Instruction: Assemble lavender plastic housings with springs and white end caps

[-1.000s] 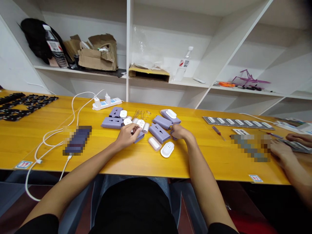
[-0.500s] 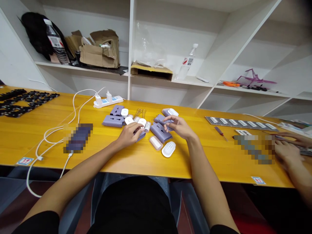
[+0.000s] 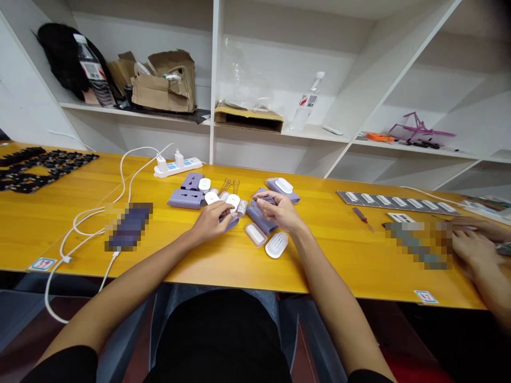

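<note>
My left hand (image 3: 211, 221) is closed, thumb and fingers pinched together over white oval parts (image 3: 232, 200) and a purple piece; what it holds is hidden. Over a purple plastic housing (image 3: 260, 217), my right hand (image 3: 280, 210) pinches something small and dark at its fingertips, too fine to make out. Thin wire springs (image 3: 236, 185) stand behind the pile. Nearer me lie a translucent-edged block (image 3: 255, 234) and a white oval shell (image 3: 277, 245). Two purple housings with keyhole slots (image 3: 186, 198) rest left of my left hand, and a white oval cap (image 3: 284, 185) lies behind my right.
A pixelated phone (image 3: 130, 226) and white cables are on the left, a power strip (image 3: 178, 167) at the back. To the right are a screwdriver (image 3: 362, 218), a strip of white parts (image 3: 397, 203) and another person's hands (image 3: 473, 242). Shelves (image 3: 275, 127) stand behind the table.
My right hand has moved left and its fingers have closed into a pinch over the purple housing. My left hand stays nearly in place.
</note>
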Motion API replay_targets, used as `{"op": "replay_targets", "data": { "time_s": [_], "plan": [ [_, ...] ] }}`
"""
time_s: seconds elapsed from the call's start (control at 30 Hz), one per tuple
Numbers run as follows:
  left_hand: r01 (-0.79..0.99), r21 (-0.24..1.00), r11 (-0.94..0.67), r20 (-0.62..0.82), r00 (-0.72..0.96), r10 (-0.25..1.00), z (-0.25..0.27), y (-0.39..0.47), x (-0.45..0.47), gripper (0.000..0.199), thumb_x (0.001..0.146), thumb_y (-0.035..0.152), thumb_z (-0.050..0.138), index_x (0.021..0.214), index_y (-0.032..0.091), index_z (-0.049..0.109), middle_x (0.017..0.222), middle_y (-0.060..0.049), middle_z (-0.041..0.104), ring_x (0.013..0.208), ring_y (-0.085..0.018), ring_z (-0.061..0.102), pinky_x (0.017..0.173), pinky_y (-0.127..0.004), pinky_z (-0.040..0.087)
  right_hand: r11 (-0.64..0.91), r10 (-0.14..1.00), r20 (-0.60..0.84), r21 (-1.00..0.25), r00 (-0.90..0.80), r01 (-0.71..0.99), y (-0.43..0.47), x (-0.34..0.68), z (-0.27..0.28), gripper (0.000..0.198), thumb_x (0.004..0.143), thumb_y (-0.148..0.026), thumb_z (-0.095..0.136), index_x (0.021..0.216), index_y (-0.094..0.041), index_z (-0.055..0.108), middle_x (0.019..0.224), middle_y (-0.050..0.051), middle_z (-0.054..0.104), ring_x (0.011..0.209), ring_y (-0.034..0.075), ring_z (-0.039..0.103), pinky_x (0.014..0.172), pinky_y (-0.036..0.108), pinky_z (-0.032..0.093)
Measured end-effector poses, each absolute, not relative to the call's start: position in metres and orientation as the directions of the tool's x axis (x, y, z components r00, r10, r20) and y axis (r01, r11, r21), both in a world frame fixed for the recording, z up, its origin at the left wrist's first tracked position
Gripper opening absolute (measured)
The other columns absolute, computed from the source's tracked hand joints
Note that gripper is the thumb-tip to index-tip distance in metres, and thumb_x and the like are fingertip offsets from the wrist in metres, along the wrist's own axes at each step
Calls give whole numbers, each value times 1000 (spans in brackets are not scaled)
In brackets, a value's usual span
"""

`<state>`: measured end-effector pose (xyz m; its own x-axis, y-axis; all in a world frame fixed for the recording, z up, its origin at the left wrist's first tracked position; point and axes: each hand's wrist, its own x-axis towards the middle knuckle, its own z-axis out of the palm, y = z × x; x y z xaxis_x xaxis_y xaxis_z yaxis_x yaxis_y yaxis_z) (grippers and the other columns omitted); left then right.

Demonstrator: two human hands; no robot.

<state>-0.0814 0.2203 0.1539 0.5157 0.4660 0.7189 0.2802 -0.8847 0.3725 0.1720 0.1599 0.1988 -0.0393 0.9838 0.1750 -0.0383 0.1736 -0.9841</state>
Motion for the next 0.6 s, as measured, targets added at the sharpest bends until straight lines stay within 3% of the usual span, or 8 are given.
{"op": "replay_targets", "data": {
  "time_s": [0.27,0.43,0.6],
  "plan": [
    [205,323,-924,754,535,382,157,211,-79,48,102,32,72,147,22,59,113,-10,80,105,-25,76,98,-42,57,201,975,191,-976,-113,80,153,154,196,41,79,-54,90,100,-21,76,63,-6,52,53,8,33,50,25,25],
    [162,295,-942,786,519,335,158,209,-78,38,104,30,69,141,22,64,111,-10,80,103,-24,76,94,-39,58,192,972,186,-981,-145,24,151,142,192,38,81,-51,90,99,-21,76,60,-7,50,51,8,32,50,24,25],
    [167,318,-933,814,456,359,163,206,-80,32,106,26,64,138,21,67,103,-8,79,95,-21,75,91,-36,59,179,958,204,-975,-200,-134,152,146,192,42,81,-42,90,114,-19,78,83,0,69,51,5,33,50,25,22]
  ]
}}
